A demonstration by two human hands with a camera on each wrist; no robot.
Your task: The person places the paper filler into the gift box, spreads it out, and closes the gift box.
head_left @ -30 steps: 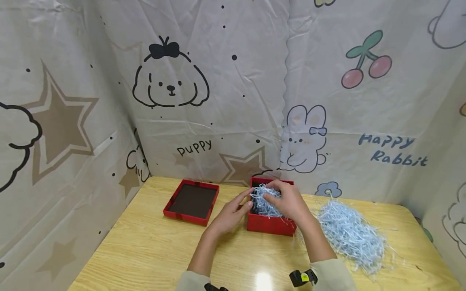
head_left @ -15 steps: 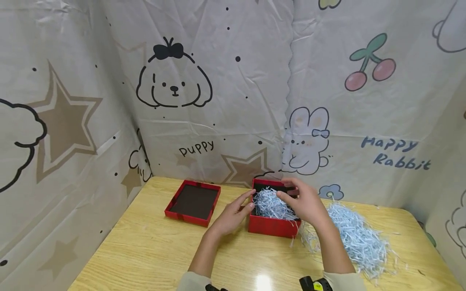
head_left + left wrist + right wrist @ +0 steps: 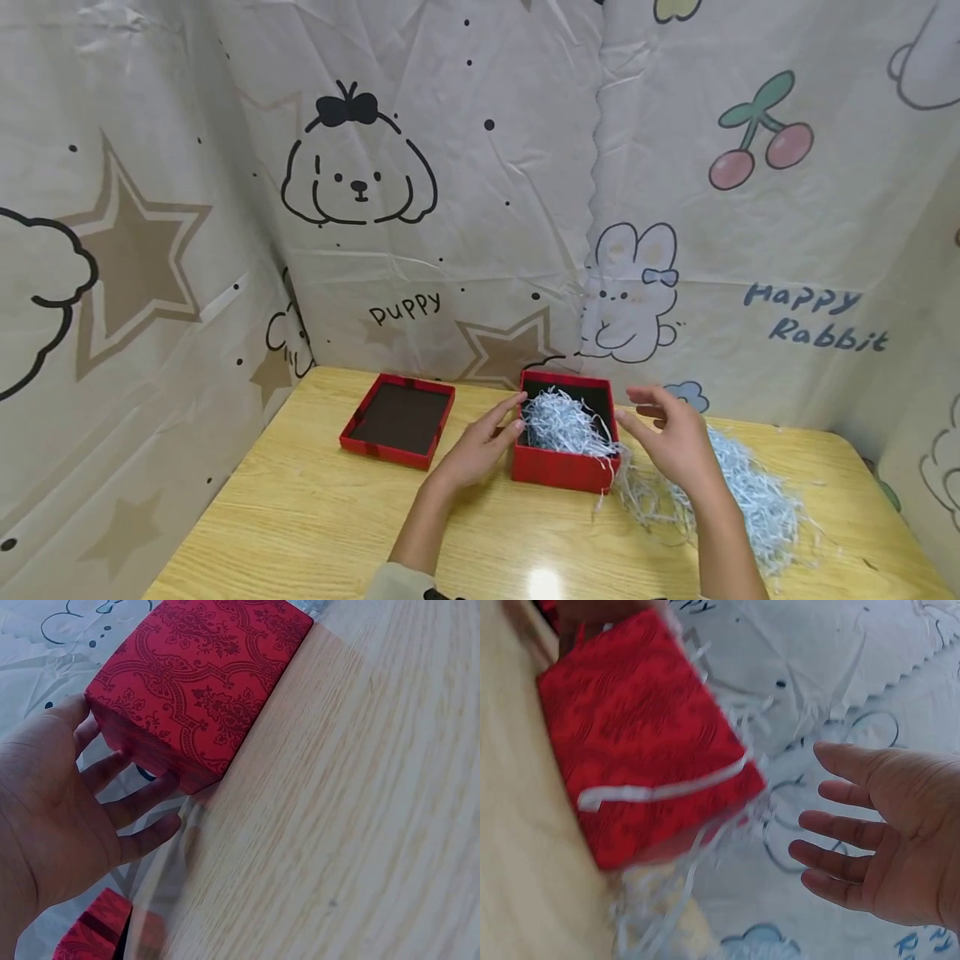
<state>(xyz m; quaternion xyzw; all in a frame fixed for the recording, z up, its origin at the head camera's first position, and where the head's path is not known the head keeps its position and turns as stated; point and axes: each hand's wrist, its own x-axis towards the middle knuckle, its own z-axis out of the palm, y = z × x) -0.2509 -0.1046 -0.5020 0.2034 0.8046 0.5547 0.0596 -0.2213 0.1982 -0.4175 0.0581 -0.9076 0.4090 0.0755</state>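
A red patterned box (image 3: 564, 472) stands uncovered on the table, dark inside, with a clump of light blue shredded paper (image 3: 564, 423) filling its left and front part. Some strands hang over its front right corner. My left hand (image 3: 480, 446) touches the box's left side with extended fingers, as the left wrist view also shows. Just right of the box, my right hand (image 3: 675, 437) hovers with fingers spread and holds nothing. Beneath and beyond that hand lies a larger heap of the same shredded paper (image 3: 757, 500).
A red lid (image 3: 397, 421) lies inside up at the table's back left. Loose strands (image 3: 648, 500) trail between box and heap. A printed cloth (image 3: 480, 167) hangs behind the wooden table (image 3: 315, 508).
My right hand has drawn out of the box to the right, leaving the shredded paper inside. My left hand has stayed at the box's left side.
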